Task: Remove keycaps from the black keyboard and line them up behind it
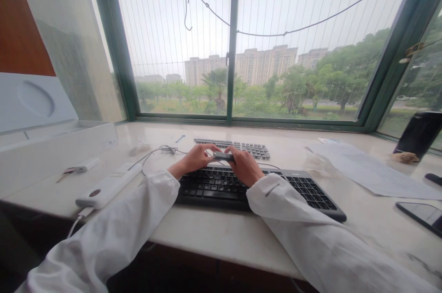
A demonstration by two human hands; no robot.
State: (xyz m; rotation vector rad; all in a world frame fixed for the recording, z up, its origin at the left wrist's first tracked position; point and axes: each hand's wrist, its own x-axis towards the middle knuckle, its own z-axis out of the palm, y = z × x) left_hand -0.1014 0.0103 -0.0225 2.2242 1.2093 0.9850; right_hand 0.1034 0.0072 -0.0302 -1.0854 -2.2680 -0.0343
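Over the black keyboard [214, 187], my left hand [195, 160] and my right hand [246, 167] meet at a small dark, bar-shaped piece [223, 157] with a lighter left end. Its exact kind is too small to tell. The fingers of my left hand pinch the lighter end, and those of my right hand close on the dark end. Part of the keyboard is hidden under my hands and white sleeves. Just behind them lie loose rows of keycaps [257, 150], lined up on the table.
At left are a white power bank [103, 187] with a cable, a small white device [83, 165] and a white box [51, 155]. Paper sheets [373, 168], a phone [423, 214] and a dark upright object [419, 134] are at right. A thin cable [148, 157] lies behind my left hand.
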